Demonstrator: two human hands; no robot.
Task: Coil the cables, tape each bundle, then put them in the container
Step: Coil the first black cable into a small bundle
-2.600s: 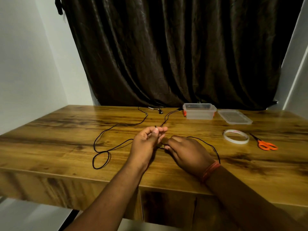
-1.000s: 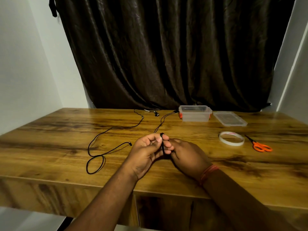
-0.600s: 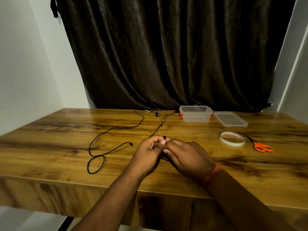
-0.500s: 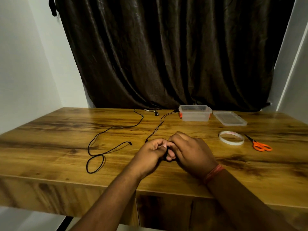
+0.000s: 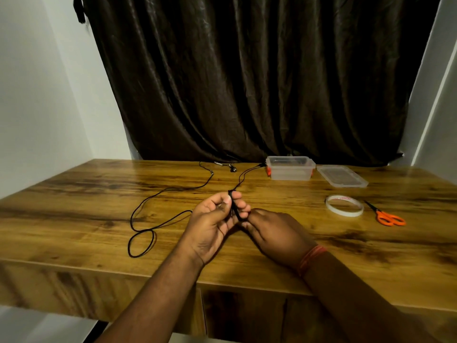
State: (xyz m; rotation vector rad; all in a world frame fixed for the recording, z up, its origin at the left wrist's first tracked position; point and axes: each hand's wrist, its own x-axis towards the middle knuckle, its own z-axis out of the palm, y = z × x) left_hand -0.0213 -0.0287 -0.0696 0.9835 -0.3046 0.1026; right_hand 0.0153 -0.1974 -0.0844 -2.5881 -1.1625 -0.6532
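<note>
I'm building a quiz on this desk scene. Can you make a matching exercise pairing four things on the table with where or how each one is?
Things:
1. scissors
2. tape roll
3. container lid
4. small cable coil

Places or states:
A. held in the left hand
B. flat on the table just right of the clear container
C. farthest right, orange handles
D. lying flat between the hands and the scissors

Pairs: 1-C, 2-D, 3-B, 4-A

No text, label or number can be read anywhere. The tape roll (image 5: 344, 205) bears faint red printing on its inner face. It is too small and blurred to make out.
</note>
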